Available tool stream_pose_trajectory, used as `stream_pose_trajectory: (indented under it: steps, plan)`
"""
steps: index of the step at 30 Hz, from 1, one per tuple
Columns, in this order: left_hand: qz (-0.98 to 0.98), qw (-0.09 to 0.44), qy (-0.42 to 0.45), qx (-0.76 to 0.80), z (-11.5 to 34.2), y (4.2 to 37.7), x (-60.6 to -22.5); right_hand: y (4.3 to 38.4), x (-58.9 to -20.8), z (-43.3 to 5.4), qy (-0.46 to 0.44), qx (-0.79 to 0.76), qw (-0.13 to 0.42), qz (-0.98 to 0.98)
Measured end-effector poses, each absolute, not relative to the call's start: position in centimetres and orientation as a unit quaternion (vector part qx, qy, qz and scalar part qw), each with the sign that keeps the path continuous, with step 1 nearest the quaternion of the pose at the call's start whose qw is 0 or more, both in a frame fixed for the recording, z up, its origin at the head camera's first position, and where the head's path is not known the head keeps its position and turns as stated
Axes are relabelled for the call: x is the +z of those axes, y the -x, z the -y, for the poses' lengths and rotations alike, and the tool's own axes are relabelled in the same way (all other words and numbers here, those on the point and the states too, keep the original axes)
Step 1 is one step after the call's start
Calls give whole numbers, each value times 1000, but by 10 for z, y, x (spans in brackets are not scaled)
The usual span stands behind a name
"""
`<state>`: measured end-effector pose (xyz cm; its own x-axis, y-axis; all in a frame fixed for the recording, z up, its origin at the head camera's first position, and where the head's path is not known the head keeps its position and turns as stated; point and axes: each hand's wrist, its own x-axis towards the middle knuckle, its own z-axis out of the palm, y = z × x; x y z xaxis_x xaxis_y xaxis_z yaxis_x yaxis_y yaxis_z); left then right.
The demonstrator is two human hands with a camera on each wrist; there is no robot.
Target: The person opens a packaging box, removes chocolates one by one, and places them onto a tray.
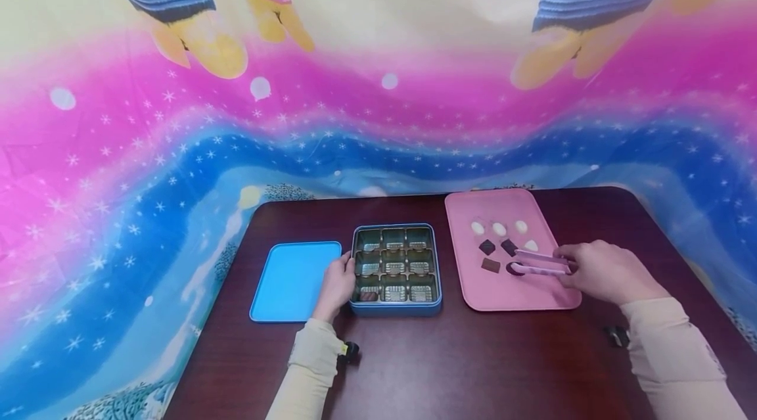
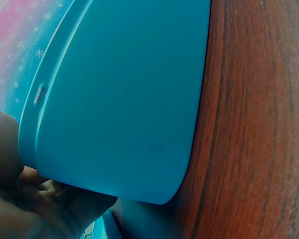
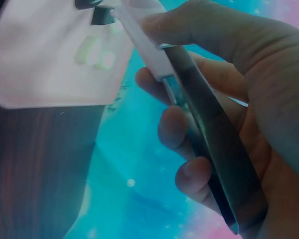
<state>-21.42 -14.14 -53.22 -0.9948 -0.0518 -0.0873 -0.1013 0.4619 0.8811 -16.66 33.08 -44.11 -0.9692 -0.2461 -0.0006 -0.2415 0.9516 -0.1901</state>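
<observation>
My left hand [image 1: 337, 285] holds the left side of a blue tin box [image 1: 437, 307], its fingers at the wall and rim [image 2: 97, 109]. The box has a gold divided insert [image 1: 394, 267]; one brown chocolate [image 1: 368, 296] lies in its front-left compartment. My right hand [image 1: 600, 269] grips tongs [image 1: 541, 269] with pale tips and dark metal arms [image 3: 214, 134]. The tips reach over a pink tray [image 1: 520, 295], at a dark round chocolate [image 1: 512, 268]; I cannot tell whether they pinch it. White chocolates [image 1: 499, 229], dark squares [image 1: 487, 247] and a brown square [image 1: 490, 265] lie nearby.
A light blue lid [image 1: 292, 282] lies flat left of the box. Everything stands on a dark wooden table [image 1: 408, 367]. A printed cloth [image 1: 367, 98] hangs behind the table's back edge.
</observation>
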Motion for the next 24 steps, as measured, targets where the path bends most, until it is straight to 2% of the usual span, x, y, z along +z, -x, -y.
stream_pose_trajectory:
  steps: [6,16,21,24]
  plan:
    - [-856,21,49,514,140,214,-533,167,-422,-311,156,-112,-66,-979]
    - [-859,24,46,510,139,214,-531,182,-397,-261,238,-158,-151,-946]
    - [-859,25,46,509,139,214,-530,188,-387,-234,277,-179,-160,-930]
    - [-862,22,46,505,138,214,-530,191,-383,-217,305,-198,-132,-922]
